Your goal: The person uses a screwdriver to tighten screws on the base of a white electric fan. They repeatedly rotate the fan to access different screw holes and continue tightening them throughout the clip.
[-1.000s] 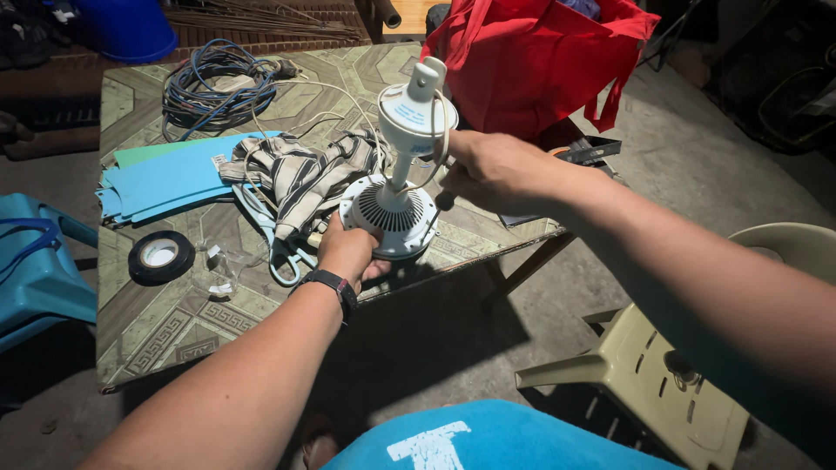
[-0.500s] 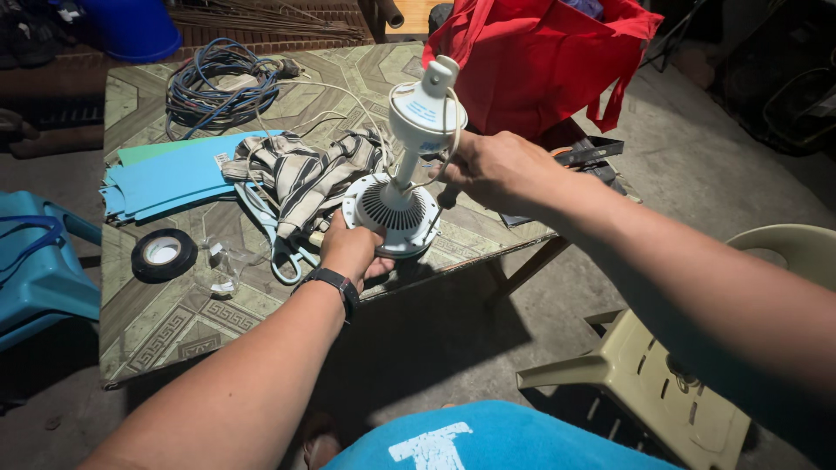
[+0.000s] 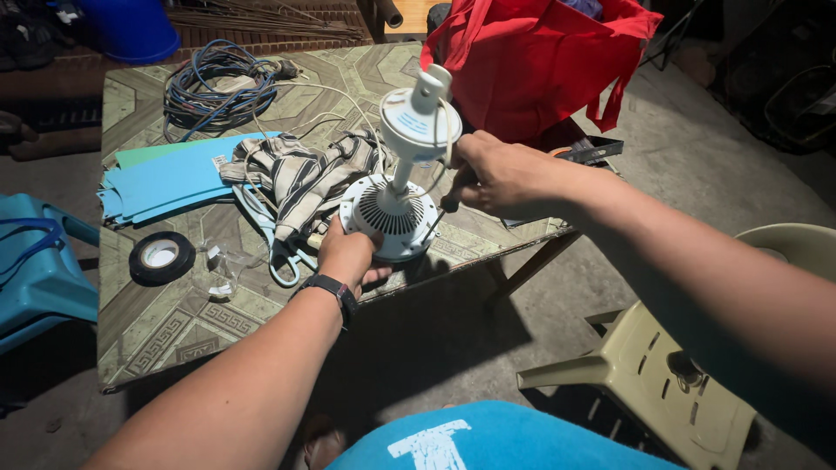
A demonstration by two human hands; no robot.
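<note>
Hands (image 3: 348, 254) gripping ribbed white plastic fan motor (image 3: 389, 216)

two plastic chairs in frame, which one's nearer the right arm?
The beige chair, lower right, directly under the right forearm. The blue chair sits at the far left edge, beyond the table, on the left hand's side.

Harsh sunlight brightens the table (image 3: 174, 322), casting deep shadows below; the view stays sharp, edges dim.
</note>
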